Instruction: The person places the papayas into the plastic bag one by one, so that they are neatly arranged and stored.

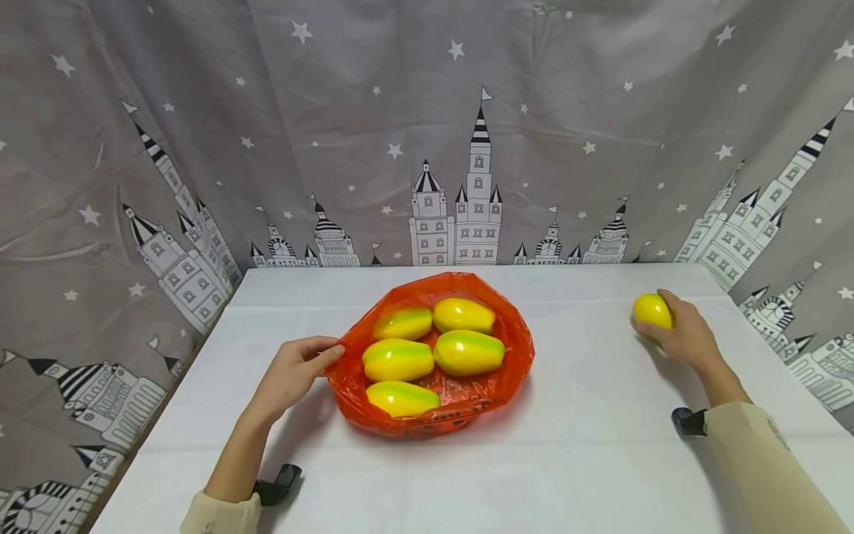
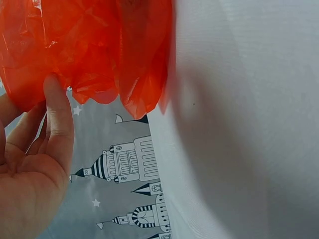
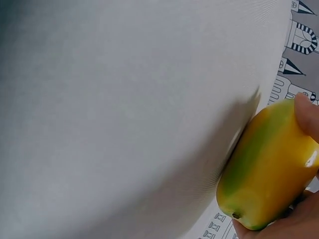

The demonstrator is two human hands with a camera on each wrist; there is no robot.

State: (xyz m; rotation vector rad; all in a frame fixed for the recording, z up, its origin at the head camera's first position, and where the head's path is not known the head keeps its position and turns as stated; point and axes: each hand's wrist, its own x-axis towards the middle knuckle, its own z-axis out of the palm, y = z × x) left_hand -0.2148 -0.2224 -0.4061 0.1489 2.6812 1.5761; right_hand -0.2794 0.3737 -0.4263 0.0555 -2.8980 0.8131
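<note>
A red plastic bag (image 1: 519,348) stands on the white table with its mouth wide, and several glossy yellow-green papayas (image 1: 399,361) lie inside. At the bag's left rim, my left hand (image 1: 288,377) pinches the thin plastic between thumb and fingers; the left wrist view shows the crinkled red film (image 2: 89,50) above the fingertips. Far to the right, my right hand (image 1: 690,337) grips another papaya (image 1: 652,311) by its sides. That papaya (image 3: 264,162) shows a green stripe and a small dark stem end in the right wrist view, at or just above the tabletop.
The white-covered table (image 1: 574,460) ends at a grey curtain (image 1: 373,126) printed with castles and stars. A wide stretch of tabletop separates the bag from my right hand. Each wrist carries a black camera mount (image 1: 279,486).
</note>
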